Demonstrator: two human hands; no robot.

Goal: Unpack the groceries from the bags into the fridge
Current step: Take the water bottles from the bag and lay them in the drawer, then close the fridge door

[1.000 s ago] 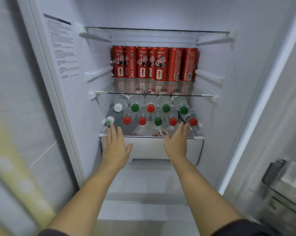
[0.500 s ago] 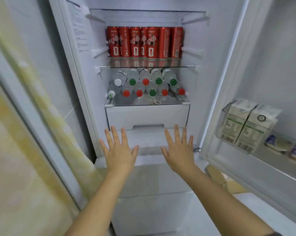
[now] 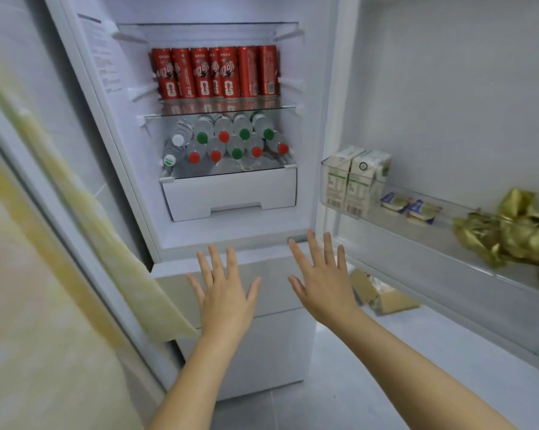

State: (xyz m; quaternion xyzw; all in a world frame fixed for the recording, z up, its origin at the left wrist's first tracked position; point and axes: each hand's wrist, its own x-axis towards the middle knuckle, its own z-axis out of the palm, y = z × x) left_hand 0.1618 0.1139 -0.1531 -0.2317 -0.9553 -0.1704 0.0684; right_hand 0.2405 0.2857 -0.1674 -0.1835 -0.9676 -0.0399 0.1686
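The open fridge [image 3: 324, 88] holds several red cans [image 3: 214, 72] upright on a glass shelf. Under them lie several water bottles [image 3: 228, 144] with red, green and white caps, stacked above a white drawer [image 3: 231, 193] that is pushed in. My left hand [image 3: 226, 290] and my right hand [image 3: 322, 280] hover side by side in front of the fridge's lower section, fingers spread, palms forward, holding nothing. No grocery bag is in view.
The open door [image 3: 448, 103] at the right carries a clear bin with two milk cartons [image 3: 353, 181], small blue-and-white packs [image 3: 408, 206] and gold-wrapped items [image 3: 510, 234]. A cardboard box [image 3: 383, 293] sits on the floor below the door. A pale yellow wall [image 3: 29, 243] fills the left.
Both hands have come back from the drawer's front edge and now hang lower, away from the fridge. The drawer is pushed in. The view has pulled back and swung right, showing the door shelf.
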